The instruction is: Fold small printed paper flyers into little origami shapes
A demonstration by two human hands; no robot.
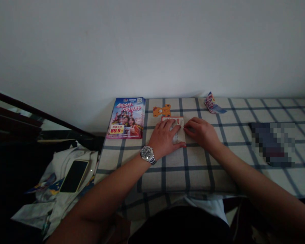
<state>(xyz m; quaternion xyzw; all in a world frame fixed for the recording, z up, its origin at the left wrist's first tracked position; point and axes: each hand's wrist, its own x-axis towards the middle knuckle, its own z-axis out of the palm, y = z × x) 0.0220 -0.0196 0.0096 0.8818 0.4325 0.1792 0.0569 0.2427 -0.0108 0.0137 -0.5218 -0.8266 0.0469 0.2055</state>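
A small sheet of paper (179,135) with a red printed border lies on the checked tablecloth (167,176). My left hand (165,139), with a metal watch at the wrist, lies flat on the paper's left part, fingers stretched out. My right hand (202,132) rests on the paper's right edge, fingers curled with the tips pressing on it. The two hands nearly touch above the paper.
A colourful leaflet (126,118) lies at the table's far left corner. An orange bear cut-out (162,110) sits behind the paper, a folded printed paper piece (212,103) near the wall. A blurred dark object (273,144) lies to the right. A phone (74,176) rests on clutter to the left.
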